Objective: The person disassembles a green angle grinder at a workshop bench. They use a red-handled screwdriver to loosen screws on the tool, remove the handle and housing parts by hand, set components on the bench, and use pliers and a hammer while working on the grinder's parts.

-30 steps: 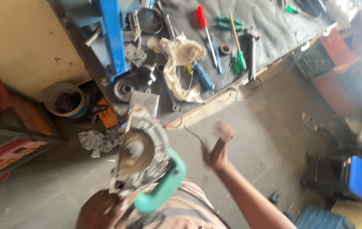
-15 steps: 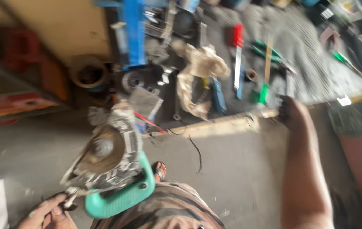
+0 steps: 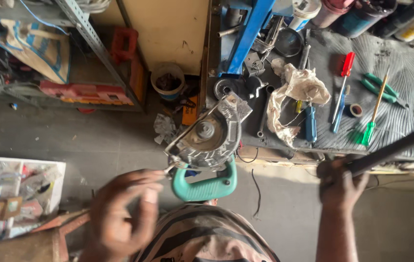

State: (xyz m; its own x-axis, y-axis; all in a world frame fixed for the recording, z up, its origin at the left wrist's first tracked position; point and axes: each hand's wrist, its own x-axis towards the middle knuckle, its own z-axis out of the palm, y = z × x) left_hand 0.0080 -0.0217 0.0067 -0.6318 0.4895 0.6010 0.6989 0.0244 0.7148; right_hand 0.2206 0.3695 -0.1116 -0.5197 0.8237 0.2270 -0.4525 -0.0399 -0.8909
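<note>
A grey metal power saw point(image 3: 207, 138) with a teal handle point(image 3: 207, 187) rests against my body, its round gear housing facing up. My left hand point(image 3: 122, 213) is blurred just left of the saw, fingers half curled, nearly touching a thin metal piece at the saw's lower left edge. My right hand point(image 3: 340, 182) grips the end of a long dark metal rod point(image 3: 396, 148) that slants up to the right over the workbench edge point(image 3: 284, 157).
On the workbench lie a crumpled rag point(image 3: 296, 92), a red screwdriver point(image 3: 345, 73), a blue screwdriver point(image 3: 310, 123), green pliers point(image 3: 381, 90) and a blue metal stand point(image 3: 245, 36). A small bucket point(image 3: 167, 80) and metal shelves point(image 3: 88, 41) stand at left, a parts box point(image 3: 17, 189) at lower left.
The view has swung and steadied. My right hand reached to the bench edge and now holds the long dark rod. My left hand has risen beside the saw.
</note>
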